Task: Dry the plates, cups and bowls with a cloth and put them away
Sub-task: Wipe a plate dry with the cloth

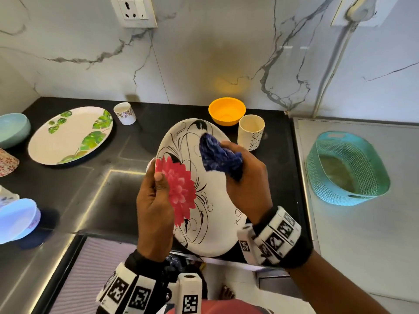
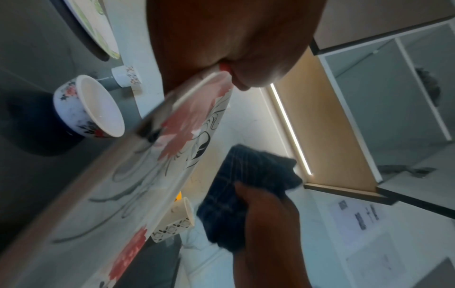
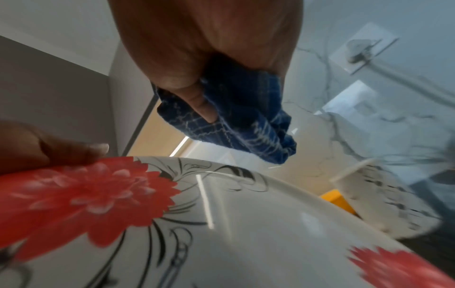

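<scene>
A white plate with a red flower and black swirls [image 1: 204,207] is held tilted above the dark counter. My left hand [image 1: 154,200] grips its left rim, thumb on the flower; the same plate [image 2: 152,175] fills the left wrist view. My right hand [image 1: 244,177] clutches a bunched blue checked cloth [image 1: 217,157] over the plate's upper right face. In the right wrist view the cloth [image 3: 234,124] hangs from my curled fingers just above the plate [image 3: 246,233]; whether it touches there I cannot tell.
On the black counter [image 1: 90,177] lie a leaf-patterned plate [image 1: 70,134], a small floral cup [image 1: 124,113], a yellow bowl [image 1: 226,114], a cream patterned cup [image 1: 250,132], and bowls at the left edge [image 1: 13,130]. A teal basket [image 1: 347,168] sits on the steel surface at the right.
</scene>
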The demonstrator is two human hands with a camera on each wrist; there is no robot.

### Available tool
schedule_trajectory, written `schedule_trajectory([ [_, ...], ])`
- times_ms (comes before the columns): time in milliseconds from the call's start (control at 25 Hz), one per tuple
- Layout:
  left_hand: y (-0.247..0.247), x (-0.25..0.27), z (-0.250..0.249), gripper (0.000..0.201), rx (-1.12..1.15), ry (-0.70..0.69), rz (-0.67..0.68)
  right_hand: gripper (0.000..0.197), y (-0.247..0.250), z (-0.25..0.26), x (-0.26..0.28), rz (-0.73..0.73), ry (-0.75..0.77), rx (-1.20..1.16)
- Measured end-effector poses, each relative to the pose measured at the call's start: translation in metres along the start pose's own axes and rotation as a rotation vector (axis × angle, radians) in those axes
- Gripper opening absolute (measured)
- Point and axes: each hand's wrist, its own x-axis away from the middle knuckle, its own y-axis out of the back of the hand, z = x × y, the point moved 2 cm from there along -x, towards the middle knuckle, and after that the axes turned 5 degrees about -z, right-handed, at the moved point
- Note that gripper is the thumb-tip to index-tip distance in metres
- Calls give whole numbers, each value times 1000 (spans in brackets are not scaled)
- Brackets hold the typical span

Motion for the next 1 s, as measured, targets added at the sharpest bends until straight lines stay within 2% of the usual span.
schedule_trajectory([
  [80, -9, 4, -8, 34, -17, -54, 50, 48, -21, 16, -9, 78, 81, 11],
  [200, -15, 7, -10, 35, -80, -124, 104, 57, -44, 28, 7, 229, 129, 56],
  [360, -8, 7, -10, 35, -279, -232, 83, 58, -38, 16, -2, 232, 138, 167],
  [520, -5, 9, -10, 40, -285, -221, 88, 59, -28, -3, -31, 199, -53, 238],
  [600, -6, 8, -9, 41, -270, -229, 86, 60, -26, -3, -31, 182, -88, 203],
  [720, -7, 4, -8, 59, -265, -259, 89, 59, -33, 18, 0, 266, 37, 152],
  [840, -7, 0, -10, 54, -260, -277, 96, 63, -37, 27, 15, 342, 118, 177],
  [880, -7, 2, -8, 54, -266, -287, 94, 63, -34, 22, 7, 327, 105, 205],
  [1000, -8, 6, -8, 65, -254, -272, 91, 59, -19, 1, -33, 250, -64, 194],
])
